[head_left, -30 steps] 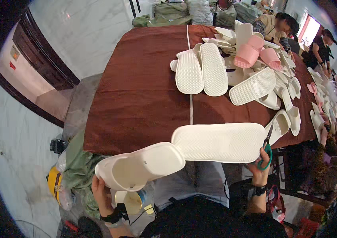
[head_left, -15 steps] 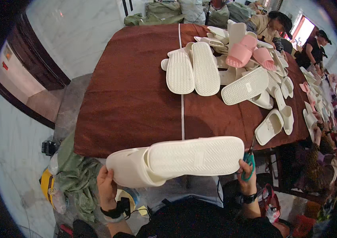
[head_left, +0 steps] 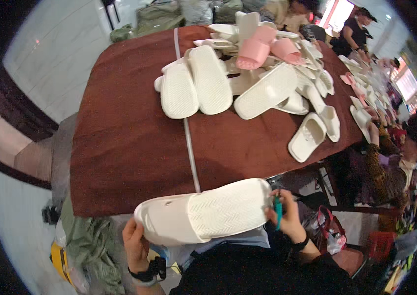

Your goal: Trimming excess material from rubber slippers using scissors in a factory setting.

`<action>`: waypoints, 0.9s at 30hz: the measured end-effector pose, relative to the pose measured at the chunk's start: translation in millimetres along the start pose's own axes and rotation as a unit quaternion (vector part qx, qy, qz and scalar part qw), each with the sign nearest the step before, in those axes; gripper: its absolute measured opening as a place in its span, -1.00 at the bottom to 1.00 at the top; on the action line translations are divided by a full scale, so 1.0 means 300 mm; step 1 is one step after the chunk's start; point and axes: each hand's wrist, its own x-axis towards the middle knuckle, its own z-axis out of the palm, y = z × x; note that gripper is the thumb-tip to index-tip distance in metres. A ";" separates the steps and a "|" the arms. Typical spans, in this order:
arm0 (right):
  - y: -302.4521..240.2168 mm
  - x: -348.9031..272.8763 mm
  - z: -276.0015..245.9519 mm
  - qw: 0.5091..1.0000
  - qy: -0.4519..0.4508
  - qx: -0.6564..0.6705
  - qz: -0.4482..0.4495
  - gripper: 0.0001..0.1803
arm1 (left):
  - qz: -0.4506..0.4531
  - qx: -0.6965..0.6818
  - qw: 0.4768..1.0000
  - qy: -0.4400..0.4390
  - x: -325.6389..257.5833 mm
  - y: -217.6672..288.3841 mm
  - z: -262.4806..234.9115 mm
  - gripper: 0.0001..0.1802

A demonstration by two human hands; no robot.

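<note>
Slid together since the frame before: white slippers (head_left: pixel 203 214), earlier spread end to end, now overlapped into one bundle and drawn in close over the lap, just off the near edge of the bench (head_left: pixel 120 147). Gripped at the toe end by the left hand (head_left: pixel 136 246), fingers curled tight under the smooth upper. Steadied at the heel end by the right hand (head_left: pixel 287 219), fingers closed round a teal-handled tool (head_left: pixel 278 212) and pressed against the ribbed sole; could not tell whether blade or clipper.

Judged best done with the soles kept lined up and the bundle level, the left grip firm so nothing slipped out, and the tool's tip kept turned away from the other hand and from the soft foam.

Covered in a dark red-brown cloth, that bench, and crossed lengthwise by a pale grey strip (head_left: pixel 189 147). Heaped at its far side with a pile of white slippers (head_left: pixel 248 83), two pink slippers (head_left: pixel 262 46) on top. Seen beyond: pale tiled floor (head_left: pixel 46 59), a green cloth bundle (head_left: pixel 90 241) at lower left, and a seated co-worker (head_left: pixel 395 162) at the right.
</note>
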 end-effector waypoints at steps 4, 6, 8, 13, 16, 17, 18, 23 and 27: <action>0.008 -0.024 0.015 0.986 -0.034 0.150 0.059 -0.60 | -0.038 0.051 0.994 0.091 -0.026 -0.045 -0.026 -0.70; 0.038 -0.035 0.008 0.969 -0.076 0.204 0.114 -0.59 | -0.070 0.003 0.996 0.063 -0.033 -0.017 0.022 -0.71; 0.075 -0.046 -0.004 0.928 -0.071 0.304 0.202 -0.60 | -0.063 0.025 0.997 0.022 -0.007 -0.019 0.027 -0.67; 0.182 0.003 -0.144 0.817 0.022 0.495 0.295 -0.59 | -0.058 0.107 0.983 -0.135 -0.004 0.075 0.315 -0.36; 0.144 0.101 -0.278 0.795 0.177 0.527 0.241 -0.71 | 0.047 0.186 0.953 -0.233 0.040 0.085 0.387 -0.42; 0.177 0.150 -0.319 0.788 0.201 0.549 0.194 -0.74 | 0.048 0.194 0.952 -0.233 0.059 0.063 0.373 -0.44; 0.195 0.194 -0.386 0.781 0.237 0.559 0.143 -0.77 | 0.048 0.193 0.949 -0.245 0.079 0.042 0.378 -0.46; 0.370 0.512 -0.618 0.718 0.287 0.634 0.022 -0.80 | 0.031 0.200 0.958 -0.205 0.051 0.026 0.410 -0.56; 0.598 0.714 -0.834 0.749 0.244 0.615 0.036 -0.75 | -0.024 0.233 0.964 -0.123 0.006 0.050 0.436 -0.59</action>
